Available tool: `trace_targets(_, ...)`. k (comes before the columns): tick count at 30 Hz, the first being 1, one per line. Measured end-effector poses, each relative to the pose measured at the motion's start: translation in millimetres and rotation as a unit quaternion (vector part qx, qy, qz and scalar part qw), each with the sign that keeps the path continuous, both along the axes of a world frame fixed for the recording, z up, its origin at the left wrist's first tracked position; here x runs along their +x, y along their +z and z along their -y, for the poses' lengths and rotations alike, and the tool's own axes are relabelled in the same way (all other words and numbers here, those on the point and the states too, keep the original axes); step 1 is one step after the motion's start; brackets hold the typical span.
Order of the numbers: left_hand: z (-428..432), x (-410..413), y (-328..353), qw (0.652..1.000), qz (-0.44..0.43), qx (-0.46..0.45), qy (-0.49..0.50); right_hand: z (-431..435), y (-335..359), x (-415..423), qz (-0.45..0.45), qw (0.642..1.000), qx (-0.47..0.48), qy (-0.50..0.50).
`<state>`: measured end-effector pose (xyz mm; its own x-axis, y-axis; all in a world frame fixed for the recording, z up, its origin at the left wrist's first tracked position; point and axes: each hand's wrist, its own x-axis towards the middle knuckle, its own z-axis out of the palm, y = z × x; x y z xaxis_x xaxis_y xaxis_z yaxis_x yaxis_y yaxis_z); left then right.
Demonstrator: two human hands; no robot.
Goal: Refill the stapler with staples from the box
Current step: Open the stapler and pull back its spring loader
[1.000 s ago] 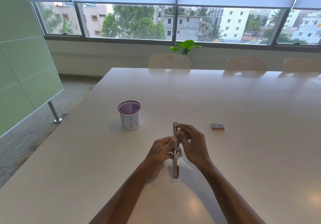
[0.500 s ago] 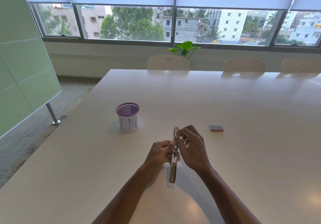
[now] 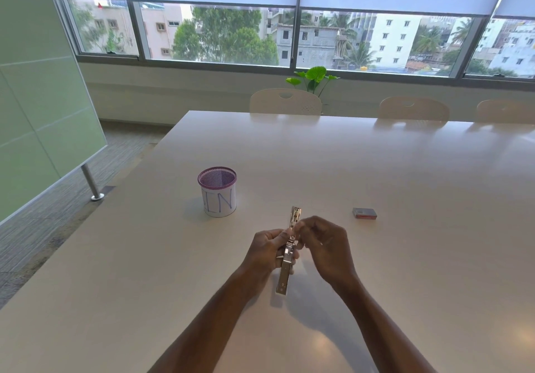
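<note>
Your left hand [image 3: 267, 249] is wrapped around the middle of the stapler [image 3: 286, 259], holding it above the near centre of the table [image 3: 405, 199]. The stapler is metal, opened out long, one end pointing far, the other toward you. Your right hand [image 3: 324, 245] has fingertips pinched narrow at the stapler's upper part; can't tell if they hold staples. The staple box [image 3: 364, 213] lies flat to the right, well apart from both hands. A purple-rimmed mesh cup [image 3: 217, 191] stands far-left of the stapler.

Both hands [image 3: 265, 249] [image 3: 325, 246] fingertip-close, forearms converging.
</note>
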<state>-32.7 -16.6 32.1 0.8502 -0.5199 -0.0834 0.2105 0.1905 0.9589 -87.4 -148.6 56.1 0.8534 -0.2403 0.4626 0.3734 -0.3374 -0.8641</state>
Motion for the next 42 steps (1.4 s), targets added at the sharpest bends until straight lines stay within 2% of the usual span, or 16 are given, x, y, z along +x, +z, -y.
trace_targets(2, 1, 0, -2, 1.000, 0.003, 0.002, 0.001, 4, 1, 3, -0.022, 0.996, 0.076, -0.027)
trace_targets(4, 1, 0, -3, 1.000, 0.012, 0.012, -0.003, 10, 0, 5, -0.046, 0.992, 0.098, -0.059)
trace_targets(10, 1, -3, -6, 0.999, 0.037, 0.036, -0.016, 20, -6, 9, -0.131, 0.984, 0.104, -0.058)
trace_targets(19, 1, -6, -3, 0.998, 0.052, 0.046, -0.014, 17, -8, 11, -0.136, 0.983, 0.114, -0.052)
trace_targets(27, 2, -7, -2, 0.998, 0.029, 0.047, -0.001, 25, -9, 10, -0.217, 0.947, 0.236, 0.037)
trace_targets(31, 2, -8, 0, 0.998, 0.025, 0.050, 0.000, 25, -8, 8, -0.220, 0.949, 0.220, 0.053)
trace_targets(42, 2, -11, 3, 0.998, 0.023, 0.054, -0.008, 12, -10, 11, -0.193, 0.961, 0.197, -0.013)
